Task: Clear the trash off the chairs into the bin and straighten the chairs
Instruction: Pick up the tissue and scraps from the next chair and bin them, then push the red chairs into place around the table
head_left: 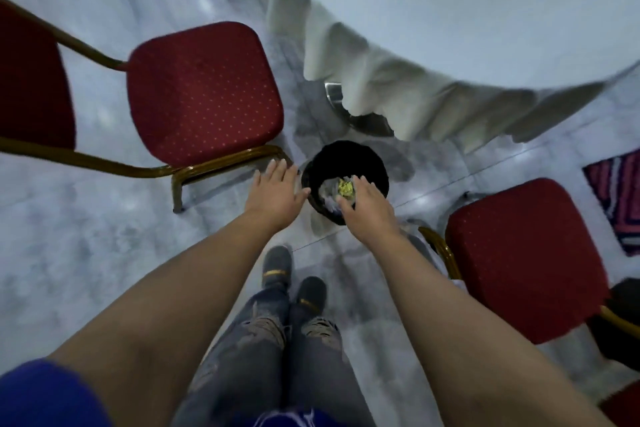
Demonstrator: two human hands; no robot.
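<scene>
A small black bin (346, 159) stands on the floor in front of my feet, with white and yellow trash (341, 188) inside it. My left hand (275, 192) hovers just left of the bin's rim, fingers spread and holding nothing. My right hand (367, 206) reaches over the bin's near rim, fingers extended and loose above the trash. A red padded chair (204, 90) with a gold frame stands to the left, its seat bare. A second red chair (526, 256) stands at the right, its seat also bare.
A round table with a draped white cloth (398, 80) curves across the top right, its metal base (367, 121) just behind the bin. A patterned rug (620, 198) lies at the far right. A dark object (623, 315) sits by the right chair. The floor is grey marble.
</scene>
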